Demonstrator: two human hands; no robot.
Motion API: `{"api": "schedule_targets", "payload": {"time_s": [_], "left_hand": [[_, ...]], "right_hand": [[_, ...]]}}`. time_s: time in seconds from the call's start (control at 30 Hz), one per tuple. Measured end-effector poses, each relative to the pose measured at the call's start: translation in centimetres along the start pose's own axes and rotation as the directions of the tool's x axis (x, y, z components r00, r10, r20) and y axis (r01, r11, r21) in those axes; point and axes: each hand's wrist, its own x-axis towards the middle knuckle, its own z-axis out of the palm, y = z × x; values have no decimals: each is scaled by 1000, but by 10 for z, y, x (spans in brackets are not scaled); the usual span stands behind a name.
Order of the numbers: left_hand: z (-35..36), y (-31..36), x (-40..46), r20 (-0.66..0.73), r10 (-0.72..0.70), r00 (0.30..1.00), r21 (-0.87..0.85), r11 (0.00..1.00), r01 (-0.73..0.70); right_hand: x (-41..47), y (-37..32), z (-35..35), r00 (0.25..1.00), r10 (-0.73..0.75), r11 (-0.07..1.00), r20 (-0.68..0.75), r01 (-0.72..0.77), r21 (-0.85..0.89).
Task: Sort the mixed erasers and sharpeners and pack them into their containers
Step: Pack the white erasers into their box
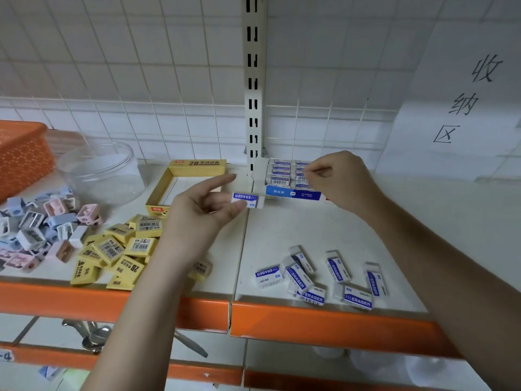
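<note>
1. At the far left an orange basket sits on the shelf, with a clear round plastic jar just beside it to the right.
2. In front of these lies a heap of pastel sharpeners in blue, pink and white, loose on the shelf surface.
3. Next to the heap, a pile of yellow 2B erasers spreads toward the shelf's orange front edge; behind it stands an open yellow box, which looks empty inside.
4. The left hand is raised above the yellow pile and pinches one blue-and-white eraser between thumb and fingers, with the index finger stretched out above it. This eraser is held in the air just in front of the blue-and-white box.
5. The blue-and-white box stands at the back by the slotted upright post, already holding rows of matching erasers.
6. The right hand is over that box with fingers curled, fingertips pinched at the packed erasers; whether it actually grips one, I cannot tell.
7. Near the front edge on the right, loose blue-and-white erasers lie scattered.
8. On the tiled wall at far right hangs a paper sign with handwritten characters.
</note>
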Motion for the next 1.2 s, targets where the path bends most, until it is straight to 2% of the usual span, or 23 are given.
{"api": "schedule_targets", "payload": {"time_s": [0.1,0.2,0.3,0.4,0.53,0.7,0.93,1.07,1.2], "left_hand": [[4,9,18,48,-111,993,-190,975,118],[14,19,44,143,-108,984,-229,964,139],[29,25,70,185,-52,981,-143,987,79],[50,26,88,248,14,969,64,997,-30],[76,20,110,324,26,946,280,952,-122],[92,14,127,454,66,889,442,849,-288],[97,17,130,577,47,816,455,811,-368],[101,18,130,631,-35,775,504,778,-375],[102,15,130,628,-83,774,533,770,-350]], "right_hand": [[-18,4,-21,1000,8,1000,29,-8,0],[-42,8,-35,988,28,1000,151,-28,-2],[-68,11,-42,958,58,998,282,-60,0],[-91,9,-41,934,122,991,335,-136,19],[-112,5,-36,940,192,980,281,-200,0],[-129,-6,-31,928,253,965,275,-263,1],[-134,-16,-22,930,308,951,198,-301,-68],[-134,-19,-17,944,290,953,157,-270,-138],[-135,-16,-15,939,323,945,121,-313,-96]]}}
